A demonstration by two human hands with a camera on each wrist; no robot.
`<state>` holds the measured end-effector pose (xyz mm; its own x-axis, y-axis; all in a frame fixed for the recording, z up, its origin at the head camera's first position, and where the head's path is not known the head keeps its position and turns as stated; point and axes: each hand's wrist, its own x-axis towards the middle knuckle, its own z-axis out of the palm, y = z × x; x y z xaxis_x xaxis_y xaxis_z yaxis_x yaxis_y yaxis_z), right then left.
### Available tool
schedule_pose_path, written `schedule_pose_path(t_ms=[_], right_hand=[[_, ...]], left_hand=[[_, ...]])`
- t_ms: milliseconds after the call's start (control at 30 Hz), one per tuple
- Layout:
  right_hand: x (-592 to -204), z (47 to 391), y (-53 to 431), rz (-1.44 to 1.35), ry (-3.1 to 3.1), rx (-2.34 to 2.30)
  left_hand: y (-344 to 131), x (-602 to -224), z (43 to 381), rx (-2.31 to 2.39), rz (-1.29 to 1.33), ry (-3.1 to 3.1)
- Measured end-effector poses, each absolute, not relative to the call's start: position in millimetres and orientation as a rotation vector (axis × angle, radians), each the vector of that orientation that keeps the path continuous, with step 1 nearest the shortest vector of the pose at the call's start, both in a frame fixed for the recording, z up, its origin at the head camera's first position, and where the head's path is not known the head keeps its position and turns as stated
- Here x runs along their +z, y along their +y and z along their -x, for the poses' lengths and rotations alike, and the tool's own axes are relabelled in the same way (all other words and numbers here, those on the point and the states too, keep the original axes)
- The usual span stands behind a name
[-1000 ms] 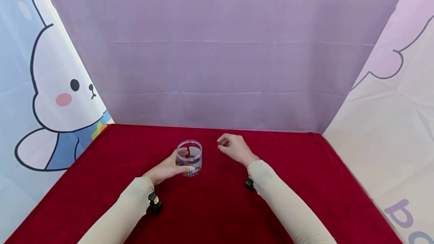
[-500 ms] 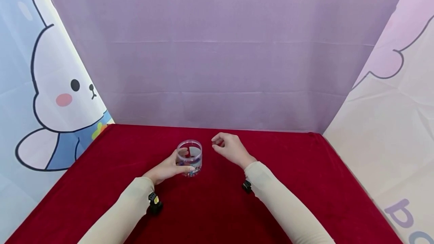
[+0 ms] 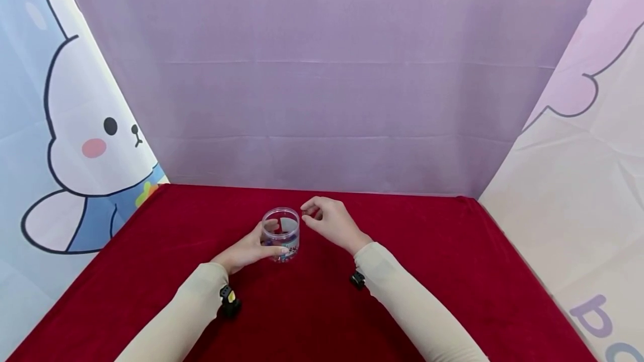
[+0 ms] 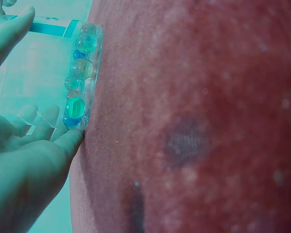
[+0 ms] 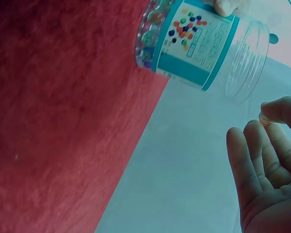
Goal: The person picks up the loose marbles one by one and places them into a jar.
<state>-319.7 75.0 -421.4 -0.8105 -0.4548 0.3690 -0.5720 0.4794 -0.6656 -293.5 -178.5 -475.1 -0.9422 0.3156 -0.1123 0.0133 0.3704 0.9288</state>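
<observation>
A clear, lidless plastic jar (image 3: 288,239) stands upright on the red cloth. My left hand (image 3: 246,251) grips it from the left, thumb in front and fingers around the back. Several translucent beads (image 4: 76,108) in green, blue and clear lie along the jar's bottom, as the left wrist view shows. A label (image 5: 194,41) with coloured dots wraps its side. My right hand (image 3: 333,223) is just right of the jar's rim. Between its thumb and index finger it pinches a small translucent orange bead (image 5: 265,119); the other fingers are loosely extended.
Red velvety cloth (image 3: 427,272) covers the table. A plain purple curtain (image 3: 322,82) hangs behind it. Printed fabric walls stand at both sides, the left one showing a cartoon animal (image 3: 95,127). A black wrist strap (image 3: 228,299) sits on the left sleeve.
My right hand has moved left, close to the jar's rim, still pinching. The left hand and the jar have stayed in place.
</observation>
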Motion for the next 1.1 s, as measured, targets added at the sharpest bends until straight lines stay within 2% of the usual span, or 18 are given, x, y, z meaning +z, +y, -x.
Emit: schedule_pose_path(t_ms=[700, 1100], right_hand=[[-426.0, 308.2, 53.3, -1.061, -2.522, 1.212], [-428.3, 303.7, 46.2, -1.041, -2.550, 1.161]], left_hand=[[-179.1, -476.8, 293.5, 1.621, -0.303, 2.317], [-178.6, -475.9, 293.9, 1.615, -0.332, 2.327]])
